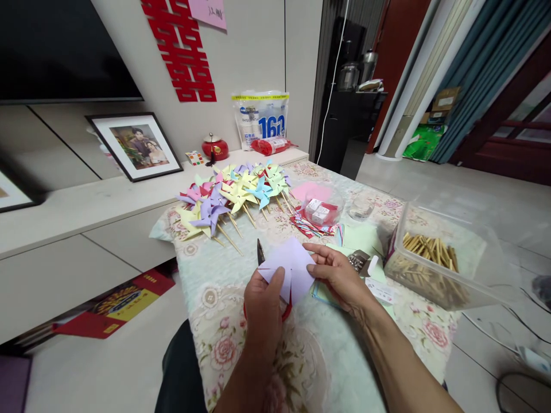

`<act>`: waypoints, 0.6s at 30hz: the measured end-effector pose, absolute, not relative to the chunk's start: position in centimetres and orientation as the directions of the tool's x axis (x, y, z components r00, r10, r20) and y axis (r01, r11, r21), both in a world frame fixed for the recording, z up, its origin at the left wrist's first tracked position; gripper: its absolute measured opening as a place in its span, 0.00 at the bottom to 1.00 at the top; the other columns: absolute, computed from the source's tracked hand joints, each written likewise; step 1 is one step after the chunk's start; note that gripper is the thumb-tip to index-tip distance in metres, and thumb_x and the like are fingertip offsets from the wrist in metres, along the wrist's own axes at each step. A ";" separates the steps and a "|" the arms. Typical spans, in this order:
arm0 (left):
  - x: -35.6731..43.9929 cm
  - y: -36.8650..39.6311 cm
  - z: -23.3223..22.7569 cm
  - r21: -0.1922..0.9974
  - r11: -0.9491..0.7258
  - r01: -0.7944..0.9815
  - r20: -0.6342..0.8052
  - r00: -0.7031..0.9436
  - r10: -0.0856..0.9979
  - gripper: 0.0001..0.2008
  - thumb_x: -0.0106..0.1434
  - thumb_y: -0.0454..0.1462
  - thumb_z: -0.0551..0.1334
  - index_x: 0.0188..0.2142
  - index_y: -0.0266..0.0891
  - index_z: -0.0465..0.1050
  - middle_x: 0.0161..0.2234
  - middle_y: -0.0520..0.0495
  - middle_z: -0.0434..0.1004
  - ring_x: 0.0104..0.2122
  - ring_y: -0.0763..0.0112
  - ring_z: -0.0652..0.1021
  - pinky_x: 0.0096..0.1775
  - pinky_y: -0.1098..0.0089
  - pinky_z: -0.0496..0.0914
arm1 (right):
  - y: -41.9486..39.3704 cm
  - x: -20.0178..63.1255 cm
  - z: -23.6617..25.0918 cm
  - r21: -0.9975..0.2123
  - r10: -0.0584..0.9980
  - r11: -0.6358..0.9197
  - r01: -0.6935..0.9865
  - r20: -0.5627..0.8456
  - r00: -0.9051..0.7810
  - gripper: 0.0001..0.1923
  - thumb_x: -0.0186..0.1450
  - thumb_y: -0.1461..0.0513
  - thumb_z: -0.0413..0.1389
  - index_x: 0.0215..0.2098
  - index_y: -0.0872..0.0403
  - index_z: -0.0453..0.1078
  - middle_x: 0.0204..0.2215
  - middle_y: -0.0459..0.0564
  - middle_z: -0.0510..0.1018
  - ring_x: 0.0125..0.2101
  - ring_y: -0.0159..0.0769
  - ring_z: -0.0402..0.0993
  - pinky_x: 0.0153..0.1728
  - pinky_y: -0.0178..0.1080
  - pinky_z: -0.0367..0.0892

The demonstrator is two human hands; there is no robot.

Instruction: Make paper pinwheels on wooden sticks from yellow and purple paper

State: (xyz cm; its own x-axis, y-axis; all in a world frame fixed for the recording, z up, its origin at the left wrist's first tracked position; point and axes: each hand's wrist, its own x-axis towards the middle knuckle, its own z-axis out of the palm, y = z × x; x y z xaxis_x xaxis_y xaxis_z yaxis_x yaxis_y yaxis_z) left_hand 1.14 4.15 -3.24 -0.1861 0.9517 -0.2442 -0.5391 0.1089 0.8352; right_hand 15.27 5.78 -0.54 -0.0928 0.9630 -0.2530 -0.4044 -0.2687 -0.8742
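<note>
A light purple square of paper (297,261) with slits cut in from its corners and a small dot at its centre is held up between my hands. My left hand (266,295) pinches its lower left side, thumb on top. At the right corner, my right hand (333,269) grips the paper between thumb and fingers. Scissors with red handles (287,312) and a dark blade (260,252) show behind my left hand; whether they lie on the table or are held I cannot tell. Finished paper pinwheels (239,195) on sticks lie in a pile beyond.
A clear plastic bin (424,281) of short bamboo sticks (430,252) stands at the right. Green paper sheets (361,238), metal pins (357,261), a small white box (379,291) and a bag with labelled packets (321,211) lie on the flowered tablecloth (224,350).
</note>
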 end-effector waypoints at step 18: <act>1.6 4.3 -3.8 0.788 0.047 -0.614 -0.197 -0.179 0.964 0.22 0.49 0.34 0.74 0.43 0.36 0.72 0.35 0.46 0.85 0.31 0.66 0.82 0.37 0.66 0.75 | 5.6 15.2 -0.6 -0.846 0.959 -0.282 -0.452 -0.250 -0.131 0.27 0.47 0.63 0.73 0.46 0.55 0.77 0.32 0.48 0.84 0.30 0.34 0.79 0.35 0.35 0.70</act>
